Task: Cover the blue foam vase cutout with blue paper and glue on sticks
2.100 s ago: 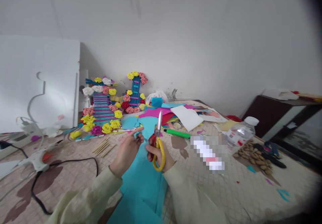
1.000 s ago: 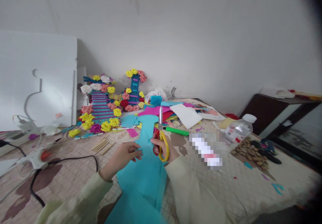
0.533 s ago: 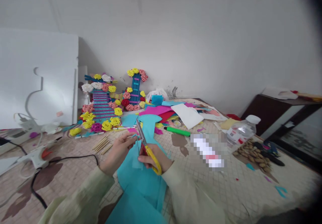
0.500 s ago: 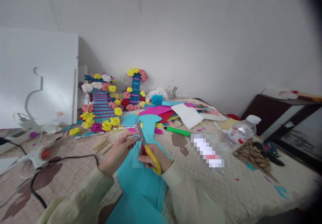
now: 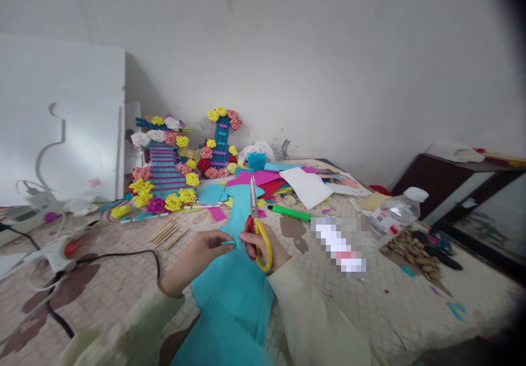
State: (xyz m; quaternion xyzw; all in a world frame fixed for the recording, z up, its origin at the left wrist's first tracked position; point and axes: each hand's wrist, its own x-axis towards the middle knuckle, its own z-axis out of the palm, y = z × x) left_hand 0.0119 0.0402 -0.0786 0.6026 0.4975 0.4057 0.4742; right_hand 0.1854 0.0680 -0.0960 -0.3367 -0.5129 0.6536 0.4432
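Observation:
My left hand (image 5: 196, 259) pinches a small turquoise paper strip (image 5: 228, 242) between thumb and fingertips. My right hand (image 5: 269, 245) is closed around scissors (image 5: 253, 204) with yellow and red handles, their blades pointing away from me and nearly together. The scissors are apart from the strip, just to its right. Beneath both hands a long turquoise paper sheet (image 5: 230, 295) stretches across the table, wide near me and narrower farther off.
Flower-covered stick models (image 5: 166, 166) stand at the back left. Thin wooden sticks (image 5: 166, 232), a hot glue gun (image 5: 59, 253) and its black cord lie left. Rightward are a green marker (image 5: 291, 213), a plastic bottle (image 5: 396, 210) and a nut pile (image 5: 413, 253). Coloured paper (image 5: 306, 188) lies behind.
The scissors have swung away from the left hand's paper and now point more straight ahead. Both hands have shifted slightly, and the hanging turquoise piece between them is no longer visible.

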